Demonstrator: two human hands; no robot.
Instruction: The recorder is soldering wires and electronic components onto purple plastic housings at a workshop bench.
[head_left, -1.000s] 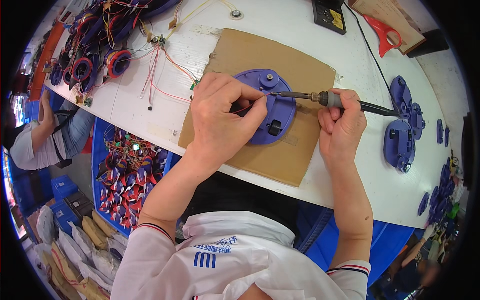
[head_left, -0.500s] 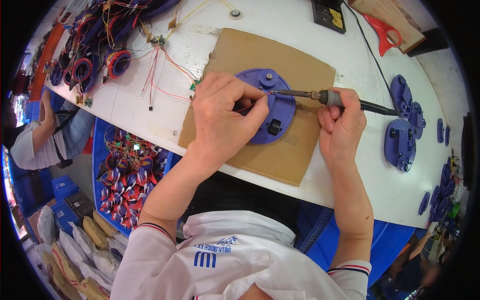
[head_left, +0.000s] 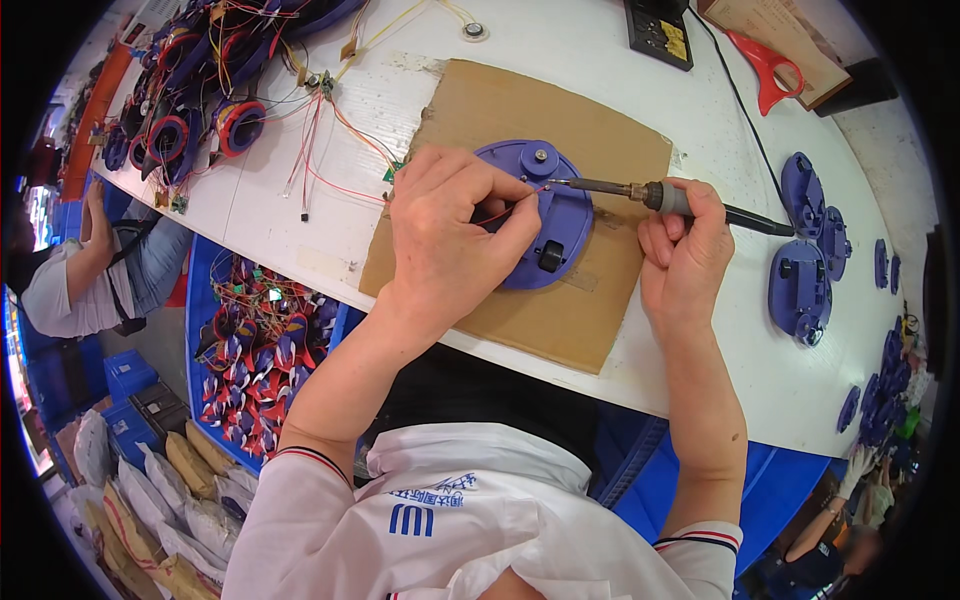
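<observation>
A purple oval plastic base [head_left: 566, 212] with a black wheel lies on a brown cardboard sheet [head_left: 520, 95]. My left hand [head_left: 445, 225] rests over its left side, thumb and index finger pinching a thin red wire [head_left: 510, 208] above the base. That wire's far end is hidden under the hand. In my right hand [head_left: 688, 235] is a soldering iron [head_left: 640, 193], gripped like a pen near its grey collar. Its tip points left and sits close beside the left fingertips, by the wire's end. Whether tip and wire touch is too small to tell.
Tangled wired purple-and-red parts [head_left: 170, 130] crowd the far left. Loose wires and a green circuit board [head_left: 395, 172] lie beside my left hand. More purple bases [head_left: 800, 290] stand at right, near the iron's cord [head_left: 745, 120]. Red-handled scissors [head_left: 765, 75] and a black soldering stand [head_left: 658, 30] lie behind.
The soldering iron's tip has drawn slightly right, away from the left fingertips. My left hand keeps its pinch almost unmoved. At lower right, another person's arm has come further into view.
</observation>
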